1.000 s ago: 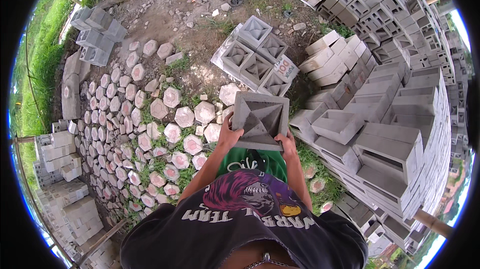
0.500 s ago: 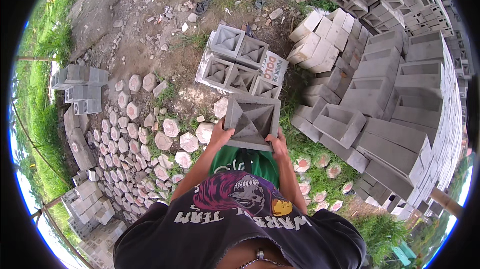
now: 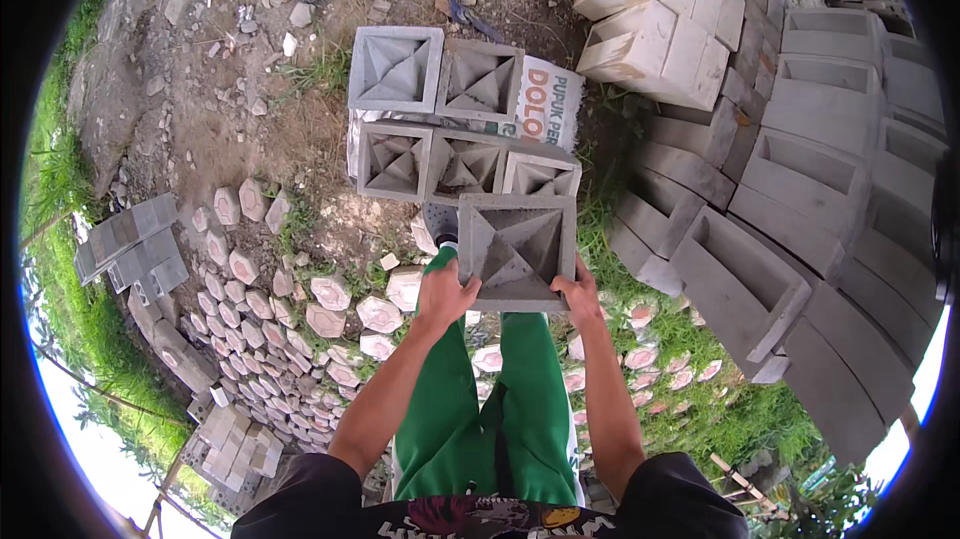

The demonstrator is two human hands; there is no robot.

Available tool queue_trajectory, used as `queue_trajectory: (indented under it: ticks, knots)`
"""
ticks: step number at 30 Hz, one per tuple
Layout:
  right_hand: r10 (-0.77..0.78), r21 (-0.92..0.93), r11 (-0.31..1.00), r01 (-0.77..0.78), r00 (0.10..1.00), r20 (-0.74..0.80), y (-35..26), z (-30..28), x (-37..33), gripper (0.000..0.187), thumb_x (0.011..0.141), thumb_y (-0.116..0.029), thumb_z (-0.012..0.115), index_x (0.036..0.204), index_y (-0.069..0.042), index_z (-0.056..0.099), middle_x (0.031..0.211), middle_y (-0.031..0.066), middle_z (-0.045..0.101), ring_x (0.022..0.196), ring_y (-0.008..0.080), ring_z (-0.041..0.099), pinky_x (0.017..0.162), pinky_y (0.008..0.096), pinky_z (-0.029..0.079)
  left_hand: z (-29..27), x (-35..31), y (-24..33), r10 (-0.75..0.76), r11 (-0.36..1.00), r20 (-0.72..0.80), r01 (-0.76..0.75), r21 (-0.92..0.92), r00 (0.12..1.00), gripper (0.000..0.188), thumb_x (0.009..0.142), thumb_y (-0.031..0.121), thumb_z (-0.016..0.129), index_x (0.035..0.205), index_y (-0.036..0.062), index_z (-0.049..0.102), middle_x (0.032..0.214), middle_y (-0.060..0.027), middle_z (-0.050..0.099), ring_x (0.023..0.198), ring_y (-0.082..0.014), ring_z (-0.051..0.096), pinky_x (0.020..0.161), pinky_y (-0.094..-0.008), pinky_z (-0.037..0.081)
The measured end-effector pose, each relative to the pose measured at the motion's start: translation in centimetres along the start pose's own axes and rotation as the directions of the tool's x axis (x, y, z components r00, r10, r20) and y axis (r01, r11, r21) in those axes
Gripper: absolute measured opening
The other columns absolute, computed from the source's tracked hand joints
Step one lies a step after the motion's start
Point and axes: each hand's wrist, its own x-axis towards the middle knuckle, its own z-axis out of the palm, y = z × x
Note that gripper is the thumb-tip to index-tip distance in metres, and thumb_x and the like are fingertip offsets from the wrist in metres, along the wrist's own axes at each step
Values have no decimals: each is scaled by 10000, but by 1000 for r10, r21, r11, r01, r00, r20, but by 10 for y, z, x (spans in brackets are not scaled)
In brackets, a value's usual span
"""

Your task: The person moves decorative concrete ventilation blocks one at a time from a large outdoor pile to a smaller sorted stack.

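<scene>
Between my two hands is a square grey concrete ventilation block [image 3: 517,251] with an X-shaped relief inside its frame. My left hand [image 3: 446,294] grips its lower left side, and my right hand [image 3: 579,295] grips the lower right side; thumbs rest on the near edge, other fingers mostly hidden. Just beyond it, similar blocks lie in two rows: a pale one [image 3: 397,70] and a darker one [image 3: 480,80] at the back, with several more [image 3: 467,165] nearer. A printed white sack [image 3: 550,104] lies under them.
Stacked concrete blocks and troughs [image 3: 745,279] rise on the right, with pale blocks [image 3: 650,29] behind. Hexagonal pavers [image 3: 380,315] cover the ground at left and around my legs. A small grey block stack [image 3: 135,244] stands far left. Rubble and dirt [image 3: 220,69] lie beyond.
My view has shifted forward and down, so my green trousers and a foot now show. The held block now sits closer to the laid-out blocks, still in both hands.
</scene>
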Motion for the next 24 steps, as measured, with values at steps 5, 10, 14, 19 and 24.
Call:
queue_trajectory:
  ticks: [5,10,14,19,24]
  knots:
    - [8,-44,999,-13,995,-94,20,2,123,743,601,-36,599,1334,-14,479,1023,100,604,887,204,551,800,299,445,37,104,-28,-41,997,44,44,-57,998,349,749,280,663,806,-54,578,575,-199,601,610,-372,640,592,-444,529]
    - [-165,-112,982,150,977,-136,-4,27,221,476,595,-51,596,1067,1,624,830,71,599,768,170,514,690,302,420,30,197,-24,-127,990,11,127,-57,992,342,751,272,659,922,-22,619,831,-257,653,843,-407,637,778,-464,505]
    - [-289,-31,957,288,956,-54,-42,51,278,426,608,-39,597,1030,23,619,830,59,592,749,159,505,680,290,413,17,263,-31,-48,998,-87,45,-41,995,363,770,274,673,940,-43,622,897,-251,657,915,-383,635,812,-446,503]
    - [-407,-26,914,406,911,-74,-86,85,327,365,644,-16,592,1007,11,615,818,47,592,742,150,509,670,288,407,2,336,-36,15,1000,-193,-9,29,981,365,767,300,668,946,-17,635,900,-230,665,907,-384,637,818,-439,508]
    - [-447,-51,895,444,891,-80,-95,96,356,284,677,-16,587,959,0,612,814,35,597,741,140,505,671,288,407,-8,371,-29,-2,993,-195,24,114,981,384,794,314,633,1016,1,626,975,-211,664,958,-371,631,861,-438,505]
